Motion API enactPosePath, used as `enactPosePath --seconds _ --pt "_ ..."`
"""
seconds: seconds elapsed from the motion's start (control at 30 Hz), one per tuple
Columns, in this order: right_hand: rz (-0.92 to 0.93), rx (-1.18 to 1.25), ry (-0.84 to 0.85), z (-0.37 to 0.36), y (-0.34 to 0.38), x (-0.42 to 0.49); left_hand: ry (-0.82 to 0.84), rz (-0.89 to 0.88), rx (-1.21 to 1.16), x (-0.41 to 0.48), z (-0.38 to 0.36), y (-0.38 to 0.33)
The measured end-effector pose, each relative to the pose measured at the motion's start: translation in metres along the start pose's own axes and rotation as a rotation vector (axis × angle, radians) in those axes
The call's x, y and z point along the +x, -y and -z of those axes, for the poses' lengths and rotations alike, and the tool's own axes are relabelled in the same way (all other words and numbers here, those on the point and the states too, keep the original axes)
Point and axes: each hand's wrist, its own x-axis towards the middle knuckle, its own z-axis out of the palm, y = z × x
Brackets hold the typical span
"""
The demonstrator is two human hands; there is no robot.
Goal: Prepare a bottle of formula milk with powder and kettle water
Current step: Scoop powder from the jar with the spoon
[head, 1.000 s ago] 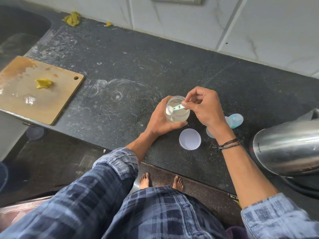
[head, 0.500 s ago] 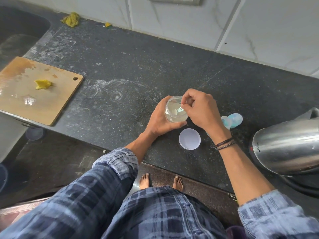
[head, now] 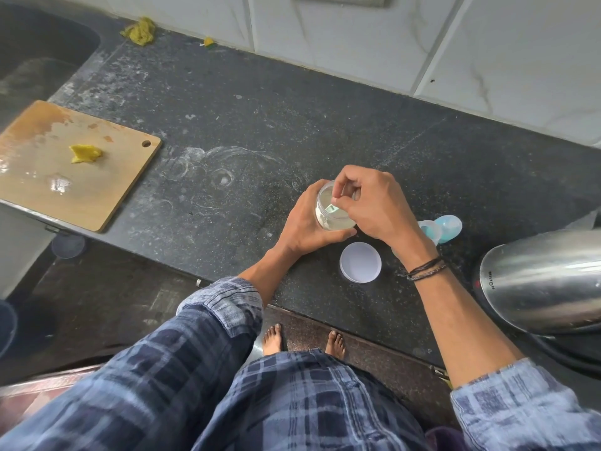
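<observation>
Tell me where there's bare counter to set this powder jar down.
Widest bare stretch: the counter between the cutting board and the left hand gripping the powder jar, back to the tiled wall. Also bare behind the right hand, which pinches the scoop. Crowded at front right: white lid, blue bottle parts and kettle sit close together.

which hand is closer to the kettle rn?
Right. The right hand pinches the scoop over the jar, on the jar's kettle side; the left hand grips the jar from the far side.
</observation>
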Motion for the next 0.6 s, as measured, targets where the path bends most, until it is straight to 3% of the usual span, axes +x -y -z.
enactPosePath --seconds 0.6 --pt "-0.046 0.059 -0.069 0.0084 -0.0063 -0.0052 -0.020 -0.031 -0.001 -0.0018 0.0018 -0.0048"
